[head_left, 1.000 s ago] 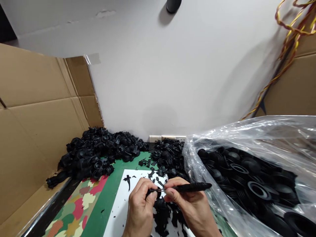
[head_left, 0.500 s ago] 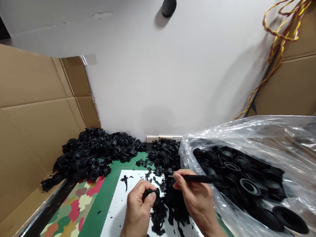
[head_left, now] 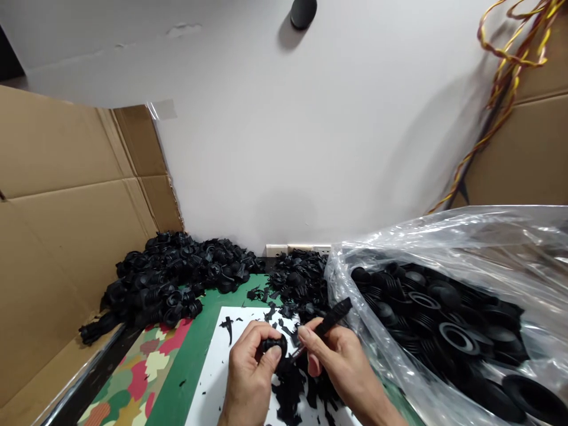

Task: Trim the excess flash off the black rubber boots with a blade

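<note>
My left hand is closed round a small black ribbed rubber part, pinching it between thumb and fingers over the white sheet. To its right, my right hand grips a craft knife with a thick black handle. The knife's thin metal tip points down and left, close beside the rubber part; whether it touches cannot be told. Black rubber scraps lie on the sheet below and between both hands.
A clear plastic bag of black rubber bellows stands at the right. Black rubber pieces are heaped at the back left, by a cardboard wall. More shavings pile up below the power sockets.
My right hand has turned and come left, so the knife now slants with its tip down towards the rubber part. My left hand stays in nearly the same place, still holding the part.
</note>
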The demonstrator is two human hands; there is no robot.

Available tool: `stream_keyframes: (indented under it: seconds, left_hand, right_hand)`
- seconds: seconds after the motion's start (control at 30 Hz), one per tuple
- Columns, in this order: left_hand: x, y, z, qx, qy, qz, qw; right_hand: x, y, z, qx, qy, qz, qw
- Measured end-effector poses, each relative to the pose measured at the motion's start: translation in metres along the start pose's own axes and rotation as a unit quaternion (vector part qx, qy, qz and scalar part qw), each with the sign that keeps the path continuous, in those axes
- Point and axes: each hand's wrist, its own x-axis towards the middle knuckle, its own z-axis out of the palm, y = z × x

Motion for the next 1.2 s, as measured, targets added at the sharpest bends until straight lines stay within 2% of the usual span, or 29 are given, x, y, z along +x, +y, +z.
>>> stream_keyframes:
  seconds: [0.1, 0.2, 0.4, 0.5, 0.63, 0.73, 0.83, 1.0, 1.2]
  left_hand:
    - [0.000, 0.002, 0.000, 0.000, 0.000, 0.003, 1.000]
    - [0.001, 0.004, 0.001, -0.013, -0.003, -0.001, 1.000]
    - [-0.001, -0.001, 0.002, -0.081, -0.013, -0.098, 0.992]
    - [-0.002, -0.002, 0.003, -0.094, -0.016, -0.114, 0.989]
    - [0.000, 0.002, 0.001, -0.061, -0.005, -0.082, 0.995]
    - [0.002, 0.003, -0.001, -0.039, 0.006, -0.067, 0.997]
    - [0.002, 0.001, -0.001, -0.012, 0.006, -0.049, 0.999]
    - [0.000, -0.002, -0.001, 0.025, 0.001, -0.011, 1.000]
    - [0.000, -0.004, -0.001, 0.043, -0.006, 0.005, 0.999]
  right_hand:
    - [-0.002, -0.002, 0.008, 0.018, -0.031, 0.033, 0.999]
    - [-0.004, -0.002, 0.013, 0.033, -0.036, 0.046, 0.998]
    - [-0.006, 0.002, 0.014, 0.084, -0.031, 0.030, 0.996]
    - [-0.005, 0.003, 0.015, 0.094, -0.035, 0.032, 0.994]
    - [-0.004, 0.003, 0.014, 0.079, -0.038, 0.045, 0.995]
    - [-0.002, 0.003, 0.006, 0.068, 0.002, 0.043, 0.997]
    - [0.000, 0.004, -0.002, 0.081, 0.057, -0.005, 0.995]
    - [-0.005, 0.007, 0.001, 0.100, 0.036, -0.084, 0.991]
    - [-0.011, 0.003, 0.010, 0.114, 0.078, -0.121, 0.983]
